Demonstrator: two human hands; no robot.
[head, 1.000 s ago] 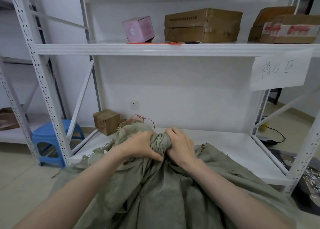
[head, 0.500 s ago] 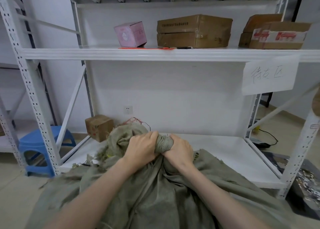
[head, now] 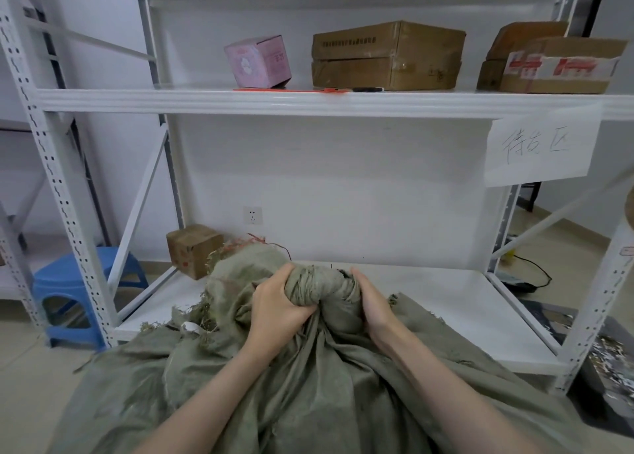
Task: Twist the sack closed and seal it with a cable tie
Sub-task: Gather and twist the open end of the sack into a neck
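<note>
Nearest: sack (head: 308,402) body fills the bottom of the view, with both bare forearms lying over it. Olive-green coarse woven cloth, creased, frayed edges, pleats fanning up into the neck (head: 317,285).

Diff vs 0.5 s ago: the wad between the hands is fatter and more exposed, the hands sit further apart, and the right hand has slid round to the wad's right flank.

Left hand (head: 278,304): clenched on the neck from the left, fingers wrapped under and round it. Right hand (head: 372,304): grasping the right side, thumb on top, fingers hidden behind the cloth.

Axis: the twisted section runs roughly left-right between the two hands, about level. The body's long axis runs from the neck toward the viewer. The loose mouth end flops left and away. Red threads show at its far edge.

Location: the sack's upper part rests on the front-left of the white lower shelf (head: 429,302), the rest hangs off the front.

Beyond: small carton (head: 194,249) on the lower shelf just behind the loose mouth, blue stool (head: 73,282) on the floor left of the rack.

Upper shelf (head: 137,101): thin orange cable tie (head: 291,90) flat at the front edge, untouched and well apart from the sack. Behind it a pink box (head: 259,61) and brown cartons (head: 387,55). A handwritten paper label (head: 542,148) hangs at the right.
</note>
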